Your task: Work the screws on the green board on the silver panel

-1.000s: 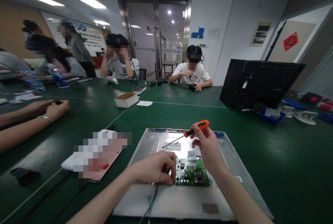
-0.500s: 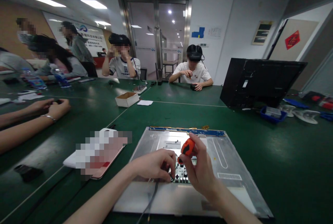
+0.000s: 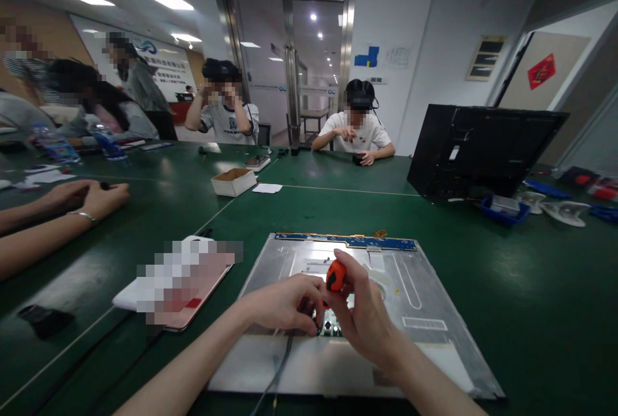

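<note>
A flat metal display panel (image 3: 454, 351) lies on the green table in front of me. Near its middle sits a green circuit board (image 3: 332, 328), partly covered by my hands. My right hand (image 3: 369, 316) grips an orange-and-black screwdriver (image 3: 335, 275) by its handle; the tool's lower part is hidden behind my fingers. Curled fingers of my left hand (image 3: 287, 300) press together at the board's left edge, close to the screwdriver, and what they hold cannot be made out. A dark cable (image 3: 284, 364) runs from beneath my left hand toward the front edge.
Left of the panel lie a pink phone (image 3: 207, 293) and a black object (image 3: 46, 321). Another person's hands (image 3: 99, 200) are farther left. A white box (image 3: 235, 181) stands ahead. A black monitor (image 3: 483, 152) and a blue tray (image 3: 505, 210) occupy the right side.
My right hand has moved left with the screwdriver, bringing it closer to my left hand. The left hand has stayed almost in place at the board.
</note>
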`<state>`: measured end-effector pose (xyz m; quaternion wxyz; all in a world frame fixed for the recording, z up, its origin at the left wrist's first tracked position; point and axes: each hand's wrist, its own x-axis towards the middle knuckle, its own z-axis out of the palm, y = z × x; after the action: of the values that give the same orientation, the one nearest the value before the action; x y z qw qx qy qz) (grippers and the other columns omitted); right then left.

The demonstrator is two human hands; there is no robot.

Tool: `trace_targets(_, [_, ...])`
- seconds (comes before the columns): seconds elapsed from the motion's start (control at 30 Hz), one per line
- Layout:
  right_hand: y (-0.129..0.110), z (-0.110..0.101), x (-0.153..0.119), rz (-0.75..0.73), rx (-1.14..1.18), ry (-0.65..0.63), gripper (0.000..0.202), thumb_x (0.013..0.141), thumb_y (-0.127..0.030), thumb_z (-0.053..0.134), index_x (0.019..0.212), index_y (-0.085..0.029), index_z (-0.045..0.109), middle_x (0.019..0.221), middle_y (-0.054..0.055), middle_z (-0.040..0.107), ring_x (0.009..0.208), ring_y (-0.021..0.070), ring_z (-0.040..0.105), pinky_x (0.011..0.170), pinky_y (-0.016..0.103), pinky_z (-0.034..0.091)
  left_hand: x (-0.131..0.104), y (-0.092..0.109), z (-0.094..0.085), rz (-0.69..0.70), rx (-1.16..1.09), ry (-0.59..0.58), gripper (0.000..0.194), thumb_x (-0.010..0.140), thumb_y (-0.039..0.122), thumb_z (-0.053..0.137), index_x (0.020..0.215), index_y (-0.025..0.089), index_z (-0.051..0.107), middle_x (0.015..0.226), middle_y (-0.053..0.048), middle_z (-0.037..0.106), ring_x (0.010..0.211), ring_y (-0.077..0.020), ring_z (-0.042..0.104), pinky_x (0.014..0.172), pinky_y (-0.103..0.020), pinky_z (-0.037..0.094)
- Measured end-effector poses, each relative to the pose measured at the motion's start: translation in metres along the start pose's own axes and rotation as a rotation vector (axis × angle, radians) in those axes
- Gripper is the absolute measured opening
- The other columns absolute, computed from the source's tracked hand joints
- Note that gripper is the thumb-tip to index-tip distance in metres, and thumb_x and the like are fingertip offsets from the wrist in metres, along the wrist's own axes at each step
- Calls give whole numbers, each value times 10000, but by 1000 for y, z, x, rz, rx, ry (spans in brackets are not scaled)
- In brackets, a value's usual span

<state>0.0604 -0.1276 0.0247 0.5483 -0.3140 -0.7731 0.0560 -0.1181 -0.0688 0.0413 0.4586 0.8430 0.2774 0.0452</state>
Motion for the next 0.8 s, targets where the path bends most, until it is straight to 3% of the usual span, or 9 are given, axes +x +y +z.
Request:
trace_targets(0.2, [0,2,0,0,-9,-3,441,993,-309,398,1413,-263,269,677,-37,504,473,122,467,431,230,385,-1,-2,2,-41,-4,5,145,675,165,716,812,155,669,983,-19,583,696,-133,526,588,-242,427])
trace_targets(0.37, [0,1,2,-38,-24,20,469,969,-347,479,1398,-287,297,710,-27,562,511,133,509,465,245,430,-2,-1,2,-40,4,30,131,680,166,713,803,173,670,922,-1,577,772,-160,537,662,-257,451])
trace_targets(0.47, [-1,0,2,-56,1,-11,501,946,-319,511,1403,-275,309,772,-4,610,539,138,529,500,266,466,-1,0,1,7,0,19,120,672,137,710,773,167,651,914,5,576,805,-169,539,701,-267,455])
trace_targets(0.63, [-4,-3,2,-51,15,-78,584,905,-188,454,1454,-207,256,867,49,648,587,157,571,540,306,501,-1,-2,1,2,-3,4,122,713,158,701,826,151,655,976,-24,582,740,-150,529,632,-254,441])
trace_targets(0.8, [-3,-1,2,-48,-26,-42,546,914,-208,466,1426,-227,277,802,27,623,548,152,546,487,288,461,-1,-3,1,17,13,-2,134,713,158,707,838,150,659,968,-23,589,718,-138,521,610,-244,427])
